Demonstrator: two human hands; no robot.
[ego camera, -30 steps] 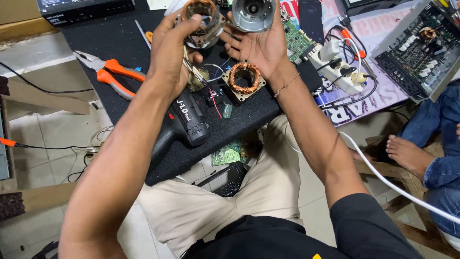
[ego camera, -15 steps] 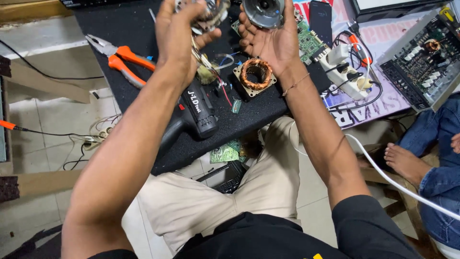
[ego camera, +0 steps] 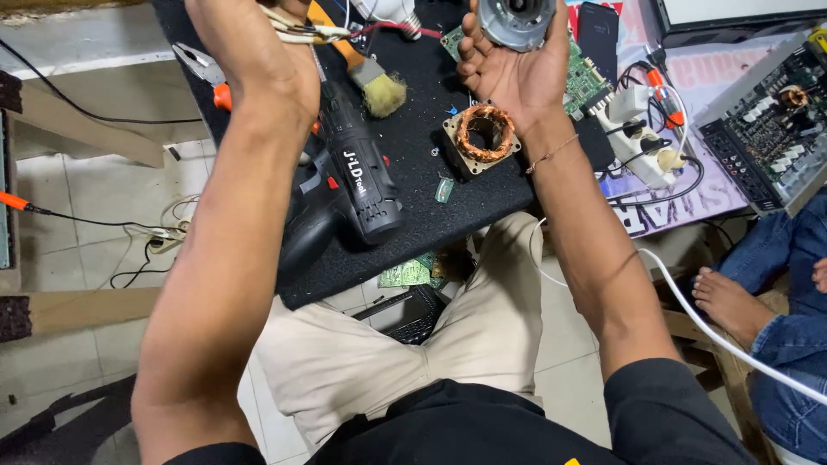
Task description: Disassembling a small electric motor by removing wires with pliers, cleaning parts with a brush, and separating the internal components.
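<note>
Since the earlier frames both hands have risen toward the top edge of the view. The right hand [ego camera: 515, 73] keeps its grip clenched around the round metal motor housing [ego camera: 515, 19]. The left hand [ego camera: 258, 52] holds a bundle of wires [ego camera: 297, 30]; its part is now out of view. The copper-wound stator [ego camera: 484, 133] remains on the black surface [ego camera: 413, 232] beside the cordless drill [ego camera: 357, 181], so the assembly appears unfinished.
</note>
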